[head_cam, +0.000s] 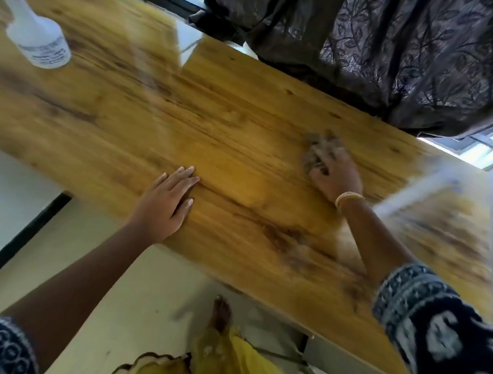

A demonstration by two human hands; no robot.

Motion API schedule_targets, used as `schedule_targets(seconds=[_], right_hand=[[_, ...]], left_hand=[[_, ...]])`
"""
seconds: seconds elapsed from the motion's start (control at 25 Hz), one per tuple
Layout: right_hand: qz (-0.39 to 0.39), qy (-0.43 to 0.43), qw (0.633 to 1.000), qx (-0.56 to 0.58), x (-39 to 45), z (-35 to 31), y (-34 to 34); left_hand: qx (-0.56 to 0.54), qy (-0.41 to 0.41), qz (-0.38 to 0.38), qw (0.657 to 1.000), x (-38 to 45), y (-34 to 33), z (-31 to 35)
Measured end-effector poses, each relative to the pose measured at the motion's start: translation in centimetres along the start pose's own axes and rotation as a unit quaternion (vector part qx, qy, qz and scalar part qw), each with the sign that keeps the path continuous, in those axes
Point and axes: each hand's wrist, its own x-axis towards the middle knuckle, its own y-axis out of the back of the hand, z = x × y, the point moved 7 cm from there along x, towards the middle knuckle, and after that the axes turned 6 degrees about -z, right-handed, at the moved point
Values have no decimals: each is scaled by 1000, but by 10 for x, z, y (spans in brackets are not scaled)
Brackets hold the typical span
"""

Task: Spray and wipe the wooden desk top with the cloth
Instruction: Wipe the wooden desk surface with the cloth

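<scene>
The wooden desk top (216, 114) runs across the view from upper left to lower right. My right hand (335, 173) grips a crumpled grey-brown cloth (321, 148) and presses it onto the wood toward the far right of the desk. My left hand (167, 200) lies flat with straight fingers on the desk near its front edge. A white spray bottle (37, 33) with a blue trigger stands at the far left of the desk, apart from both hands. The picture is blurred by motion.
A dark patterned curtain (411, 51) hangs behind the desk's far edge, with a window frame (473, 146) beside it. A blurred pale streak (415, 195) crosses the desk's right end. My foot (220, 314) and yellow garment show below the front edge.
</scene>
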Motion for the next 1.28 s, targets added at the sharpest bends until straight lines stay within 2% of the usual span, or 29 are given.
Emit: schedule_targets(seconds=[0.08, 0.12, 0.16, 0.32, 0.44, 0.52, 0.56, 0.6, 0.68, 0.76, 0.84, 0.92, 1.04, 1.16, 1.24, 1.28], right_hand=[[-11, -172, 983, 58, -1, 27, -1], [-14, -201, 977, 70, -4, 18, -3], [-16, -187, 980, 72, -8, -4, -7], [-18, 53, 998, 22, -73, -131, -41], [-72, 247, 966, -6, -164, -200, -71], [-81, 314, 946, -21, -179, -190, -69], [-67, 294, 953, -16, -168, -168, -62], [-51, 238, 970, -4, -152, -138, -55], [-15, 77, 997, 14, -122, -63, -38], [3, -57, 998, 40, -111, -5, -25], [10, -145, 988, 61, -109, 9, -20], [14, -162, 985, 54, -114, -17, -21], [0, -15, 999, 35, -141, -97, -44], [-46, 199, 979, -20, -193, -171, -73], [-67, 291, 954, -26, -209, -174, -68], [-59, 295, 954, -19, -204, -159, -62]], left_hand=[[15, 18, 10, 1000, -14, -1, 2], [20, 24, 14, 999, -18, -1, 4], [24, 28, 18, 999, -21, -1, 5], [39, 45, 17, 998, -28, -2, 7], [40, 50, 10, 998, -27, -2, 7], [49, 50, 7, 998, -27, -3, 7], [53, 51, 8, 997, -28, -3, 7], [54, 55, 8, 997, -28, -3, 7], [53, 63, 2, 997, -31, -5, 8], [54, 64, -1, 997, -32, -7, 7], [55, 63, -5, 996, -32, -6, 7], [58, 64, -10, 996, -32, -6, 7], [60, 69, -3, 996, -32, -7, 9], [70, 88, -9, 994, -32, -10, 10], [76, 93, -13, 993, -33, -12, 8], [79, 90, -14, 993, -34, -12, 7]])
